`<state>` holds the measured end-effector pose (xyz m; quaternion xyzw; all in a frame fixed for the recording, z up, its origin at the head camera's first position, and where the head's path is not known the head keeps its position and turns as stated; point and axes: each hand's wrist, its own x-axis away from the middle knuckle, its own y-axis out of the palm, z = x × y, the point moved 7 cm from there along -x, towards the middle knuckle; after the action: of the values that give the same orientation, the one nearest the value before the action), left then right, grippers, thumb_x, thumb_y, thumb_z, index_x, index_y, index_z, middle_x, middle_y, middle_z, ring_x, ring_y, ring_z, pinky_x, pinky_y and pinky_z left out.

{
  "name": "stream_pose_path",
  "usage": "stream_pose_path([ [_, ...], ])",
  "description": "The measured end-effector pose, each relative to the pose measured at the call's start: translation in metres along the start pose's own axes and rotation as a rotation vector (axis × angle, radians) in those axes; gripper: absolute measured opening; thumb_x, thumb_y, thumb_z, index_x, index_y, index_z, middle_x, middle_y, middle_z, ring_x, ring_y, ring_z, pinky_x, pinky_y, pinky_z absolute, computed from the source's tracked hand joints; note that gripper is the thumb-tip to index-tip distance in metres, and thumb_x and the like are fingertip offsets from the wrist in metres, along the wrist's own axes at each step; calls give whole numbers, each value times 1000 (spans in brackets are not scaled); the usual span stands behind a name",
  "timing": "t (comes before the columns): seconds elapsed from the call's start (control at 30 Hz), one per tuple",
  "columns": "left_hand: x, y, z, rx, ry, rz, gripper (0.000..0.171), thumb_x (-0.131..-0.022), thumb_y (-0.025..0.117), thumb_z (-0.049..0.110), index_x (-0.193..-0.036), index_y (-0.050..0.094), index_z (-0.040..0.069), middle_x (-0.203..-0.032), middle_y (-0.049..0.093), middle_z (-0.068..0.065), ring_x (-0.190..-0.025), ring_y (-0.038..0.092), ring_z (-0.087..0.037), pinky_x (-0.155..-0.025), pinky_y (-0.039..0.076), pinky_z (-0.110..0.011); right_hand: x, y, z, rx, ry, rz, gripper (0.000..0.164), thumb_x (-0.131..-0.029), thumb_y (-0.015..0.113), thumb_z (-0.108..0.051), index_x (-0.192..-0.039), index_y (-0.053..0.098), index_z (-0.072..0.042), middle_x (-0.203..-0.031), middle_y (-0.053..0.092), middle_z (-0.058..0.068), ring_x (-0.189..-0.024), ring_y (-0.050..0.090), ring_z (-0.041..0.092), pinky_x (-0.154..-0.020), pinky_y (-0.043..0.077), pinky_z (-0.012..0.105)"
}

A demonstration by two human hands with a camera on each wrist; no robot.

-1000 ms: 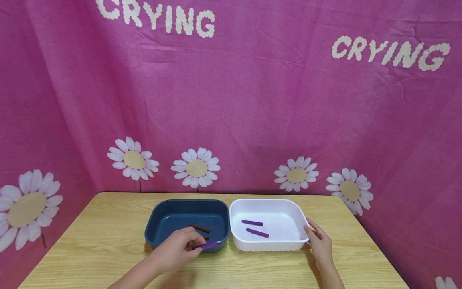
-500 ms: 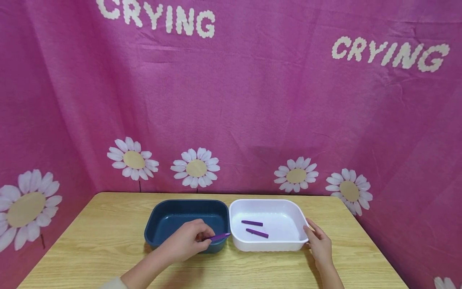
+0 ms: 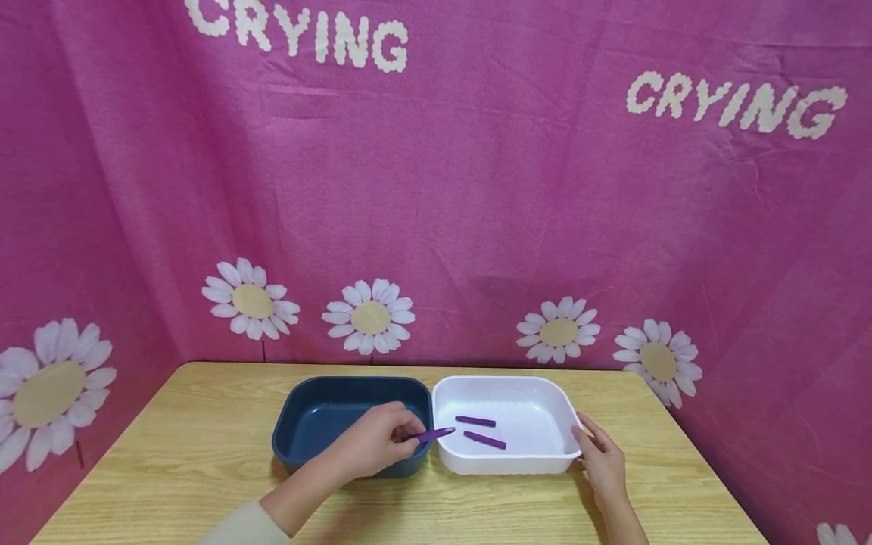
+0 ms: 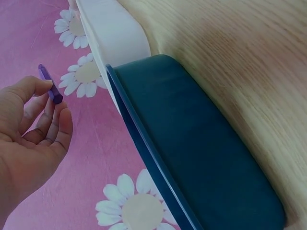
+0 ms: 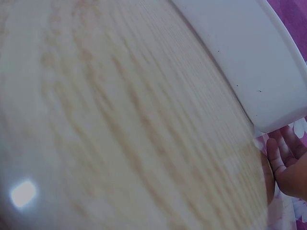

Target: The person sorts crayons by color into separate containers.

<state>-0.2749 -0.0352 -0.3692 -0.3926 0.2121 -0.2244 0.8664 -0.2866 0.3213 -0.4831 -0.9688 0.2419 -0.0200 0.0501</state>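
A purple crayon [image 3: 434, 434] is pinched between the thumb and fingers of my left hand [image 3: 378, 440]. Its far end reaches over the near left rim of the white tray [image 3: 507, 465]. In the left wrist view the same crayon [image 4: 50, 85] tilts up from the fingertips, higher than the dark blue tray [image 4: 192, 143]. My left hand covers part of the blue tray's inside in the head view. Two more purple crayons, an upper one [image 3: 475, 421] and a lower one [image 3: 485, 440], lie in the white tray. My right hand [image 3: 602, 458] holds that tray's right side, thumb at the rim.
Both trays stand side by side on a wooden table [image 3: 170, 454], their neighbouring walls close together. A pink curtain [image 3: 443, 189] with daisies and lettering hangs behind and at both sides. Bare tabletop lies in front of the trays.
My left hand has moved right with the purple crayon, from over the blue tray to the white tray's edge. Brown crayons seen earlier in the blue tray are now hidden. My right hand stays put.
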Motion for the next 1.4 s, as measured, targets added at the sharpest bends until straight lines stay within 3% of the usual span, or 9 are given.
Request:
stream_pose_path([
  [0.2,-14,5,7,20,38,11,9,-84,66,8,-92,70,7,-79,56,3,-70,50,-3,-61,45,-16,0,0,0,1,-1,3,50,-90,63,-29,-133,52,-8,-72,60,-26,-68,59,-1,-58,50,17],
  [0.4,-29,14,9,15,15,-7,11,-84,67,11,-94,71,7,-81,58,3,-73,50,-5,-63,46,-17,-1,0,2,-2,0,4,50,-89,64,-30,-133,53,-9,-75,63,-22,-67,60,0,-58,50,18],
  [0.67,-47,25,12,-22,38,-4,14,-84,65,10,-96,71,6,-83,62,1,-76,54,-6,-64,46,-17,-1,0,3,15,2,7,53,-90,62,-30,-135,48,-6,-75,61,-24,-68,59,-1,-58,50,17],
  [0.97,-71,47,13,-49,47,3,13,-82,65,9,-93,72,6,-81,62,0,-73,56,-6,-66,46,-15,-1,0,3,20,3,13,51,-90,61,-29,-135,49,-7,-75,62,-23,-65,58,0,-57,49,18],
  [1.27,-81,60,6,-41,2,12,12,-82,65,9,-92,72,6,-82,62,-2,-73,55,-7,-66,46,-16,-3,-1,4,-2,3,9,53,-90,62,-28,-136,48,-5,-72,62,-23,-63,58,-1,-57,50,17],
  [1.4,-85,63,7,-49,13,22,12,-81,66,7,-91,72,4,-82,63,-3,-75,57,-9,-66,45,-14,-3,0,4,3,4,11,51,-90,62,-29,-135,49,-7,-73,61,-22,-64,58,-1,-57,50,17],
])
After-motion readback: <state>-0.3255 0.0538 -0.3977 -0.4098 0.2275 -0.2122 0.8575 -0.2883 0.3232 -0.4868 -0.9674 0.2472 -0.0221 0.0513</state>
